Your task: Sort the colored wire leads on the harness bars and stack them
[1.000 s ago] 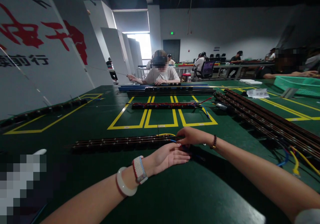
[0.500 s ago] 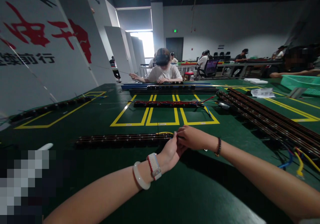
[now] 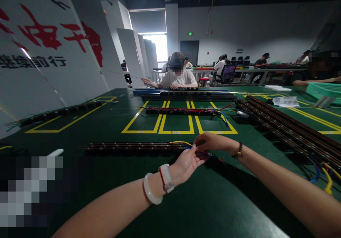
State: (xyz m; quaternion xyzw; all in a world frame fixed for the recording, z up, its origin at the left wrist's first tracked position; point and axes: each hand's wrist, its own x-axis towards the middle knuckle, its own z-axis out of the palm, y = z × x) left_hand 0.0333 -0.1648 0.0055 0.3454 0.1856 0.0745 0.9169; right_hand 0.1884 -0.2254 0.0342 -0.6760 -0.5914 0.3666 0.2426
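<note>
A long dark strip (image 3: 133, 146) with brown bars and small shiny points lies crosswise in front of me. Coloured wires (image 3: 206, 153), blue and yellow among them, come out of its right end, with lugs at their tips. My left hand (image 3: 188, 163) holds these wires from below, thumb on top and fingers beneath. From above, my right hand (image 3: 215, 142) pinches at the same bundle, its fingertips against my left thumb. Exactly which wire is between the right fingers is hidden.
Beyond lies another strip with red and blue wires (image 3: 181, 110) across yellow tape frames. Stacked long strips (image 3: 287, 131) are at the right, near a green basket (image 3: 322, 90). A co-worker (image 3: 178, 76) sits across the green table (image 3: 106, 188). More strips (image 3: 66, 112) lie at the left.
My hands have moved slightly apart, and the left fingers have opened out somewhat under the wires. More of the wires and their lugs now show. The view has shifted a little.
</note>
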